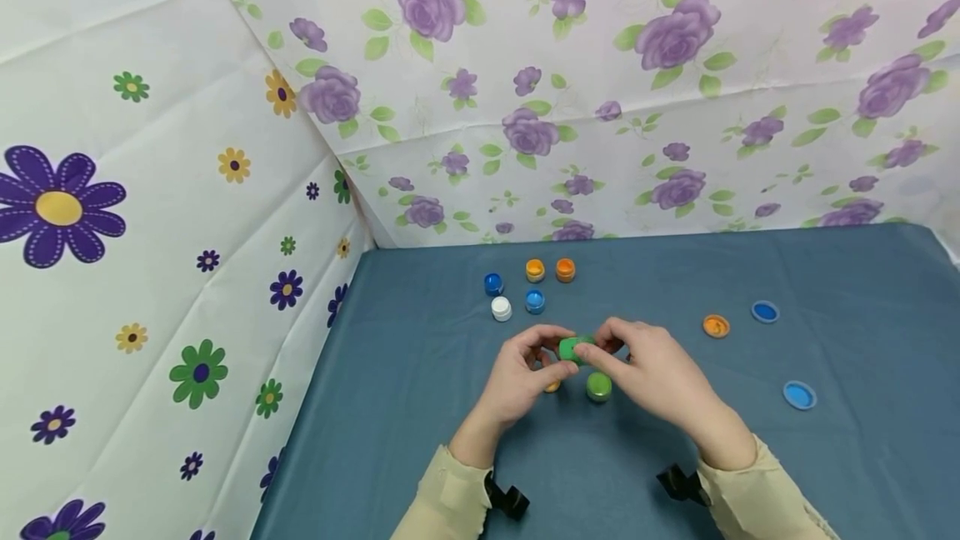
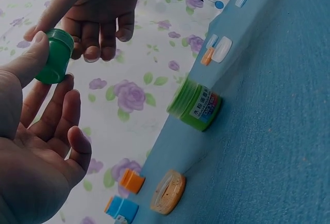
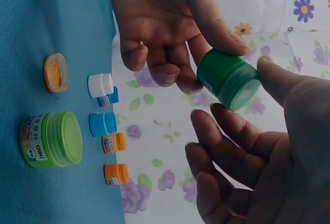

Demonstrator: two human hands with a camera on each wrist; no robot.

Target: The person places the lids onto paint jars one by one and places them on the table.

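Observation:
A small dark green paint jar (image 1: pixel 568 349) is held in the air between both hands, tilted on its side. My left hand (image 1: pixel 517 377) grips the jar's body between thumb and fingers. At the jar's lid end, my right hand (image 1: pixel 660 369) pinches with its thumb and a finger; the lid (image 3: pixel 244 87) looks to be on. Below the hands, a light green paint jar (image 1: pixel 598 387) stands upright on the table. Beside it lies a yellow-orange lid (image 3: pixel 55 73), partly hidden by the left hand in the head view.
Toward the back stand small paint jars: dark blue (image 1: pixel 492 283), white (image 1: pixel 501 309), light blue (image 1: pixel 535 301), yellow (image 1: pixel 535 270) and orange (image 1: pixel 565 270). Right of the hands lie an orange lid (image 1: pixel 716 326), a dark blue lid (image 1: pixel 765 312) and a light blue lid (image 1: pixel 799 395).

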